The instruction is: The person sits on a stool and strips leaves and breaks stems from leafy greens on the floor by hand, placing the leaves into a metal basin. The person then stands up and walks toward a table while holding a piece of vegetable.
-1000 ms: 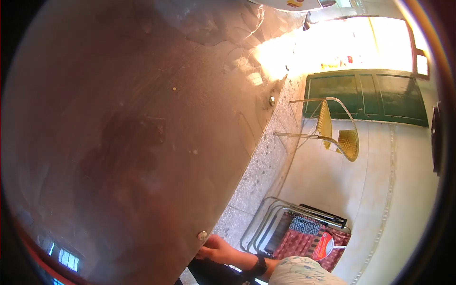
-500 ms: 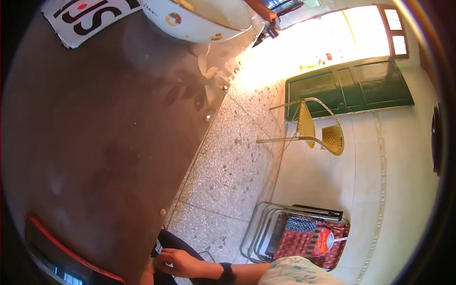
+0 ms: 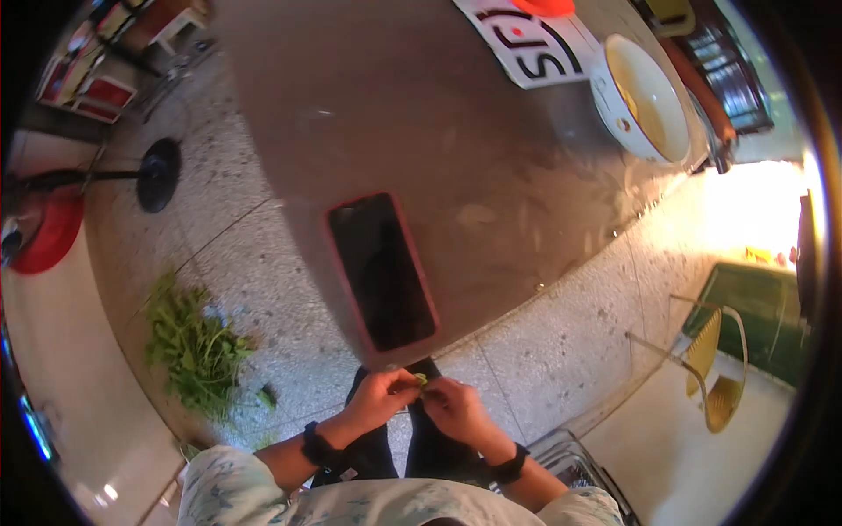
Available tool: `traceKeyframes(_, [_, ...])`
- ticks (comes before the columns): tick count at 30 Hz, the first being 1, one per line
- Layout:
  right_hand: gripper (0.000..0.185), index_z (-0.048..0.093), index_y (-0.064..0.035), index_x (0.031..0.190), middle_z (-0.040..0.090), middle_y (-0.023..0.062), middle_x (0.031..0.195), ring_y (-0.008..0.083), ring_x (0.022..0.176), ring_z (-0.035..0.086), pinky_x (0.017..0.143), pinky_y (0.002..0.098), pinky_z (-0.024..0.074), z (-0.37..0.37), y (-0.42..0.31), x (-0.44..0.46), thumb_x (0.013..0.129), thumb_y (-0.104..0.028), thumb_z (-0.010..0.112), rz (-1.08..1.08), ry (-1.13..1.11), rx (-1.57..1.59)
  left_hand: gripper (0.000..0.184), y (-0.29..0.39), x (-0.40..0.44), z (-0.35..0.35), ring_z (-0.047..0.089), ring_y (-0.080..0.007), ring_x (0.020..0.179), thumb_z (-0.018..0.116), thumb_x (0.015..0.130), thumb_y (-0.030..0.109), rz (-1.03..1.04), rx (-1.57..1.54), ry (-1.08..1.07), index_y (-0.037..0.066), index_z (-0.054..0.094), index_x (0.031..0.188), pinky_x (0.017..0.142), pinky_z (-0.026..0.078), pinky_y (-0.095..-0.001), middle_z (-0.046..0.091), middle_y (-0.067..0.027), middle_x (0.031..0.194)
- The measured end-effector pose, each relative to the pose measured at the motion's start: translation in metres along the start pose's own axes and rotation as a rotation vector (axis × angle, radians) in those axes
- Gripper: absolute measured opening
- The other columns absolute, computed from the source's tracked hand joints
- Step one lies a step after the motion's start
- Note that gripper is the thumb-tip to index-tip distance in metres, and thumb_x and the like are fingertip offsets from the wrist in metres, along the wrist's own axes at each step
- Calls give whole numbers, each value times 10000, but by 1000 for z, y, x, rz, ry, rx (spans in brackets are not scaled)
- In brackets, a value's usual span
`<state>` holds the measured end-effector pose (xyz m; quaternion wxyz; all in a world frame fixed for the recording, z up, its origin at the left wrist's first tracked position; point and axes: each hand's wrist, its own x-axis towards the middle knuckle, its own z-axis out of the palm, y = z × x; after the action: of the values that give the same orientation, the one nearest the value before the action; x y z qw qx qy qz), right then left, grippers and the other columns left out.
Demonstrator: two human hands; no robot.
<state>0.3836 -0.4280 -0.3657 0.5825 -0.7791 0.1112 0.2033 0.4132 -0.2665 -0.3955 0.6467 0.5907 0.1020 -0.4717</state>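
Note:
My left hand (image 3: 383, 399) and my right hand (image 3: 458, 410) meet over my lap, just off the near corner of the table. Between their closed fingertips is a small piece of green vegetable (image 3: 421, 380), mostly covered by the fingers. Both hands pinch it. Beyond them, a phone with a red case (image 3: 383, 272) lies on the brown table, its screen dark. To the left, a heap of leafy greens (image 3: 195, 355) rests on the floor, and a small loose leaf (image 3: 267, 397) lies beside it.
On the table's far right stands a white enamel bowl (image 3: 614, 101) beside a printed white sheet (image 3: 535, 51) with an orange-red object (image 3: 545, 6). Another person's arm (image 3: 702, 83) is behind the bowl. A yellow chair (image 3: 706, 359) is at right; a black round base (image 3: 160, 175) stands left.
My view has swung left and down, bringing the phone, the heap of greens and both hands into full sight. My hands are now together at the green piece.

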Motion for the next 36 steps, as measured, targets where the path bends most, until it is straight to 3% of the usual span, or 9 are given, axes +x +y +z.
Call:
traceKeyframes(4, [84, 538, -21, 775, 550, 166, 700, 339, 638, 556, 536, 339, 448, -24, -16, -2, 691, -29, 538, -71, -87, -122, 242, 14, -21, -14, 511, -69, 577, 564, 822, 227, -4, 301, 4, 29, 543, 686, 549, 424, -218, 543, -1, 606])
traceKeyframes(6, [107, 547, -28, 790, 549, 148, 664, 291, 587, 564, 528, 322, 443, -44, -30, -14, 691, -68, 556, -63, -141, -195, 322, 22, -36, -19, 545, -139, 494, 554, 817, 237, 202, 489, 188, 28, 500, 578, 483, 432, -276, 516, -38, 483])
traceKeyframes(9, [131, 559, -18, 822, 542, 105, 611, 150, 550, 532, 517, 276, 432, -75, -33, -35, 706, -79, 559, 68, -95, -278, 149, 24, -61, -41, 587, -253, 718, 582, 772, 172, 103, 785, 258, 29, 563, 813, 622, 454, -333, 587, -129, 724])
traceKeyframes(11, [125, 562, -5, 825, 553, 77, 610, 99, 553, 514, 515, 250, 427, -97, -32, -42, 721, -73, 555, 81, -13, -269, 466, 12, -66, -57, 475, -367, 984, 589, 725, 123, 534, 894, 447, 18, 418, 1145, 819, 387, -424, 490, -225, 1044])
traceKeyframes(14, [124, 560, 0, 826, 559, 81, 617, 101, 560, 530, 519, 249, 431, -125, -29, -51, 727, -76, 562, 77, 55, -276, 727, 26, -73, -63, 355, -402, 1076, 593, 718, 110, 424, 991, 602, 10, 166, 1298, 905, 311, -432, 333, -250, 1197])
traceKeyframes(21, [120, 556, 7, 800, 571, 103, 633, 130, 571, 547, 534, 263, 439, -176, -54, -34, 721, -82, 564, -28, 37, -324, 807, 132, 11, 8, 352, -394, 1079, 668, 689, 265, 782, 776, 982, 8, 185, 1283, 894, 311, -456, 360, -244, 1171])
traceKeyframes(23, [122, 555, 5, 800, 571, 108, 636, 143, 573, 551, 540, 268, 441, -194, -62, -29, 718, -84, 566, -86, 29, -336, 871, 146, 37, 27, 385, -370, 1052, 681, 664, 325, 559, 951, 1177, 20, 163, 1294, 851, 356, -426, 366, -224, 1152])
traceKeyframes(26, [125, 552, 2, 800, 567, 116, 637, 165, 573, 554, 549, 277, 444, -237, -61, -24, 714, -88, 567, -138, 53, -343, 914, 151, 66, 44, 310, -375, 1140, 669, 645, 370, 132, 863, 1341, 78, 127, 1321, 929, 258, -459, 256, -191, 1286])
traceKeyframes(36, [134, 559, -13, 796, 580, 160, 691, 296, 642, 582, 584, 340, 458, -298, -38, -5, 702, -108, 553, -210, -46, -340, 849, 152, 89, 42, 286, -342, 1187, 604, 701, 247, -39, 785, 1533, 97, 65, 1339, 958, 247, -444, 241, -194, 1308])
